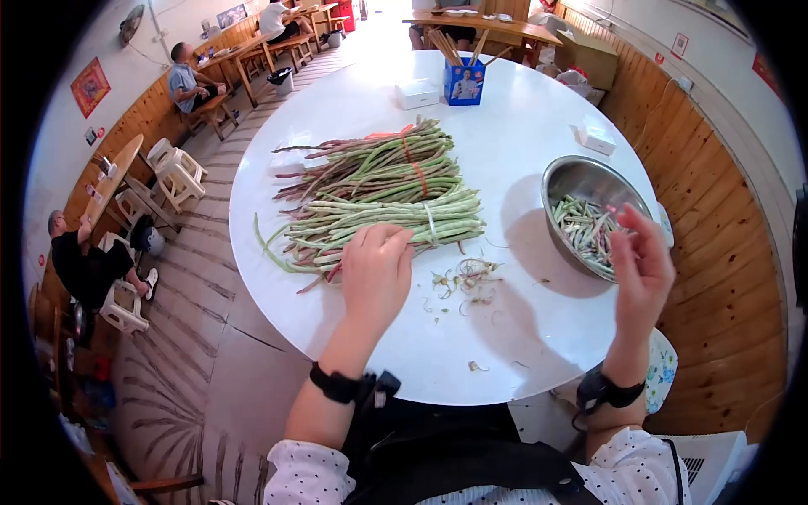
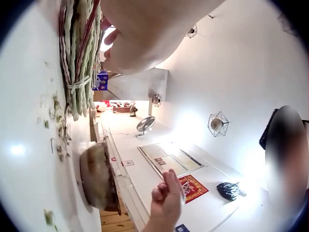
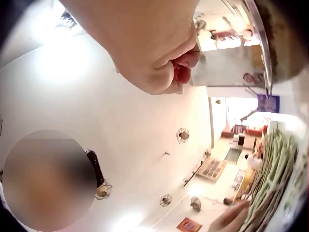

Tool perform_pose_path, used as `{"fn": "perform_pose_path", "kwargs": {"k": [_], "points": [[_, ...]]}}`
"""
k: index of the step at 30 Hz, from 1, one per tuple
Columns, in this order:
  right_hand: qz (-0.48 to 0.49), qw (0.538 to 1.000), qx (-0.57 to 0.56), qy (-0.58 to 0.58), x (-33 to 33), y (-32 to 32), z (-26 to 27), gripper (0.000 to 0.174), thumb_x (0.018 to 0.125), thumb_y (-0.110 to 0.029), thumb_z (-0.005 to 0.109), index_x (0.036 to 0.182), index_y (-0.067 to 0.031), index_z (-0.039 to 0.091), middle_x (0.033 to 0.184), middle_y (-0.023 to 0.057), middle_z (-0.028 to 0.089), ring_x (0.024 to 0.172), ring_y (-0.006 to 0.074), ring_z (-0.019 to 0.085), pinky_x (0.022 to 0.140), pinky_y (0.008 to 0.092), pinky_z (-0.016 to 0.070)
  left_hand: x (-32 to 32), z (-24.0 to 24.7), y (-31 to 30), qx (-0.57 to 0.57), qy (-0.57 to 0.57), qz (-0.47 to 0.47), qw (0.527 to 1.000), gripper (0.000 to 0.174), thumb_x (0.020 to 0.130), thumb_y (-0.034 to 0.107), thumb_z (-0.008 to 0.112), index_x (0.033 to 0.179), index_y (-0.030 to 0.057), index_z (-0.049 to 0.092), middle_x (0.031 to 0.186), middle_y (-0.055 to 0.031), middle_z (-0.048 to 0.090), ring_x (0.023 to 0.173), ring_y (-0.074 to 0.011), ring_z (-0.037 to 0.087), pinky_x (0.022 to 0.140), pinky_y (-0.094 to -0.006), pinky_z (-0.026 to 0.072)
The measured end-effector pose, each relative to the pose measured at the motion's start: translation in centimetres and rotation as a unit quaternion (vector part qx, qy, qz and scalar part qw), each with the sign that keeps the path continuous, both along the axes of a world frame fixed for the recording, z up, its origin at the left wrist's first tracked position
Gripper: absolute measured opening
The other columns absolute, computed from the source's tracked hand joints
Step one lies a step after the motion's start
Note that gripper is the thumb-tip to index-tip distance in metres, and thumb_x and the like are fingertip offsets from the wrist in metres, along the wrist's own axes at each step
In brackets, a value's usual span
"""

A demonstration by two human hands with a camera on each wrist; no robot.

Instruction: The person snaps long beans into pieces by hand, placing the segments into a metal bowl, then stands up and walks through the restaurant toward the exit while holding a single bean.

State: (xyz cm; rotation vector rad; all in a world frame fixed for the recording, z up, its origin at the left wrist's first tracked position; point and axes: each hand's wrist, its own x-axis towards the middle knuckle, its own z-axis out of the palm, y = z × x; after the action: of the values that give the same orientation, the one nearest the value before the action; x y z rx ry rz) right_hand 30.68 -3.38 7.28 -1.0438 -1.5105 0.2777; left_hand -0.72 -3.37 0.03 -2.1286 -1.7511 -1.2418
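My left hand point(image 1: 376, 269) is at the near edge of a bundle of long beans point(image 1: 379, 215). Its fingers bend loosely down toward the beans, and the fingertips are hidden in the head view. In the right wrist view the left fingers point(image 3: 231, 220) reach to the bundle's side. My right hand point(image 1: 644, 273) is raised at the near right rim of a steel bowl point(image 1: 551, 189), its fingers bent with thumb and fingertips close together. I cannot tell whether a bean piece sits between them. Short cut bean pieces point(image 1: 585, 229) lie in the bowl.
More purplish bean bundles point(image 1: 362, 168), tied with orange bands, lie behind the first. Curled trimmings point(image 1: 471, 278) are scattered on the round white table point(image 1: 505, 345). Toward the back stand a blue chopstick box point(image 1: 465, 82) and white boxes point(image 1: 417, 93). Seated people are further off.
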Motion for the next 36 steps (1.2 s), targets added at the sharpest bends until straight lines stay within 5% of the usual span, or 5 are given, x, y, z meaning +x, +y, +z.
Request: {"fn": "perform_pose_path", "kwargs": {"k": [9, 16, 26, 32, 36], "points": [[0.081, 0.991, 0.025, -0.099, -3.5, -0.3, -0.8, 0.018, 0.083, 0.005, 0.069, 0.099, -0.0024, 0.070, 0.096, 0.0062, 0.065, 0.064, 0.0082, 0.055, 0.049, 0.0203, 0.0380, -1.3, -0.8, 1.2, -0.038, 0.156, 0.090, 0.983, 0.006, 0.076, 0.011, 0.067, 0.081, 0.0097, 0.069, 0.084, -0.0046, 0.059, 0.089, -0.0250, 0.058, 0.079, -0.0392, 0.0438], [0.189, 0.974, -0.080, -0.096, -5.5, 1.6, -2.3, 0.012, 0.086, -0.003, 0.070, 0.098, -0.0015, 0.071, 0.092, 0.0062, 0.068, 0.060, 0.0087, 0.057, 0.048, 0.0220, 0.0388, -2.4, 3.1, -5.2, -0.055, -0.070, 0.039, 0.995, 0.013, 0.078, -0.001, 0.069, 0.089, 0.0041, 0.064, 0.088, -0.0090, 0.057, 0.084, -0.0268, 0.056, 0.071, -0.0358, 0.0427], [0.513, 0.765, -0.363, 0.144, -6.2, 2.2, -0.4, 0.041, 0.095, -0.006, 0.062, 0.135, -0.0005, 0.054, 0.117, 0.0144, 0.067, 0.080, 0.0122, 0.068, 0.055, 0.0208, 0.0523, 2.5, 4.1, -7.2, -0.127, -0.183, -0.039, 0.974, 0.013, 0.080, -0.006, 0.066, 0.088, 0.0013, 0.060, 0.093, -0.0047, 0.053, 0.077, -0.0146, 0.050, 0.066, -0.0252, 0.0403], [0.465, 0.805, -0.340, 0.143, -6.0, 2.5, -2.1, 0.049, 0.095, -0.009, 0.064, 0.140, -0.0051, 0.049, 0.091, 0.0071, 0.071, 0.073, 0.0106, 0.067, 0.054, 0.0209, 0.0500, 3.8, 4.0, -5.5, -0.155, -0.097, -0.148, 0.972, 0.020, 0.084, 0.003, 0.071, 0.102, 0.0014, 0.062, 0.104, -0.0101, 0.059, 0.090, -0.0230, 0.063, 0.077, -0.0307, 0.0480], [0.479, 0.810, -0.336, 0.036, -6.3, 1.5, -3.0, 0.067, 0.092, -0.005, 0.067, 0.150, -0.0067, 0.034, 0.085, 0.0068, 0.072, 0.069, 0.0093, 0.066, 0.052, 0.0206, 0.0478, 6.7, 4.2, -4.7, -0.253, -0.505, -0.233, 0.791, 0.017, 0.094, 0.007, 0.063, 0.109, -0.0017, 0.062, 0.106, -0.0100, 0.061, 0.088, -0.0233, 0.065, 0.077, -0.0329, 0.0523]]}}
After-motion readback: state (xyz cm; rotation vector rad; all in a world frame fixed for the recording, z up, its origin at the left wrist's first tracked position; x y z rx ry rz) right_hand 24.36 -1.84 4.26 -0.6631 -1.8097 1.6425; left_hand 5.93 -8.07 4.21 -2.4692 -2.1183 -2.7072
